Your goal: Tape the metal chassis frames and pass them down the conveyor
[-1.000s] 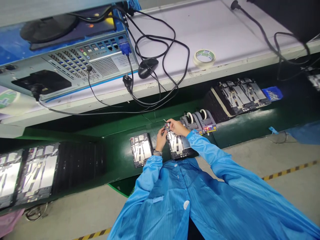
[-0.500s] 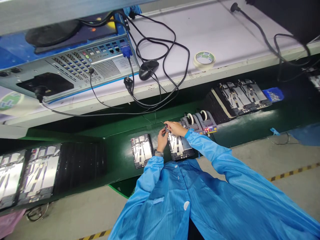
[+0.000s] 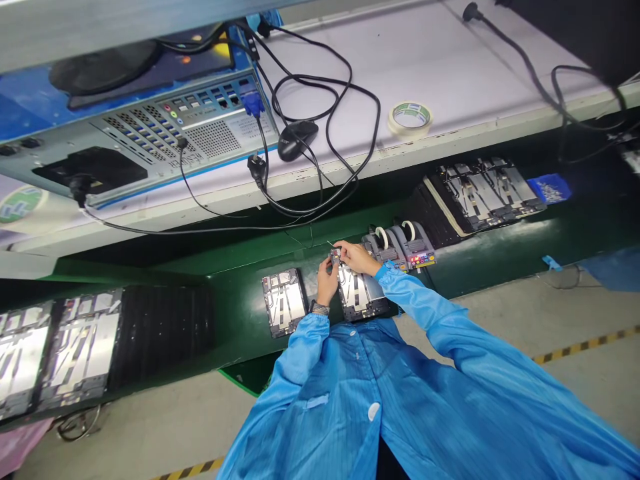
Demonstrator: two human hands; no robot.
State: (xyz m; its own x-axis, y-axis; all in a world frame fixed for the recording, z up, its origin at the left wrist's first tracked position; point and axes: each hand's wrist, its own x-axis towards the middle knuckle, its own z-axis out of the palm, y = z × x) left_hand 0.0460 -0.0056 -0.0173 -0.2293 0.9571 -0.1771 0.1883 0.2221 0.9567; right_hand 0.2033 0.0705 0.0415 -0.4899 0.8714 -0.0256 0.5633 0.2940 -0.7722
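Head cam: L hand (image 3: 327, 281) and R hand (image 3: 356, 258) on small dark part (image 3: 335, 255)

L fingers (image 3: 329, 265) and R fingertips (image 3: 344, 249) closed on part, pinching it from both sides. Part sits between hands, over top corner of metal device frame (image 3: 361, 297); can't tell if it touches. Second frame (image 3: 284, 302) lies just left of L hand, on green conveyor belt (image 3: 240, 320). Watch (image 3: 319, 308) on L wrist, blue ESD smock sleeve (image 3: 415, 300) on R arm. Two tape dispensers (image 3: 397, 245) just past R hand. Stacked frames on black mats (image 3: 160, 337) both sides. Up on white shelf (image 3: 425, 67): PC case (image 3: 165, 127), mouse (image 3: 297, 141), tape roll (image 3: 410, 118), black cables (image 3: 330, 113).
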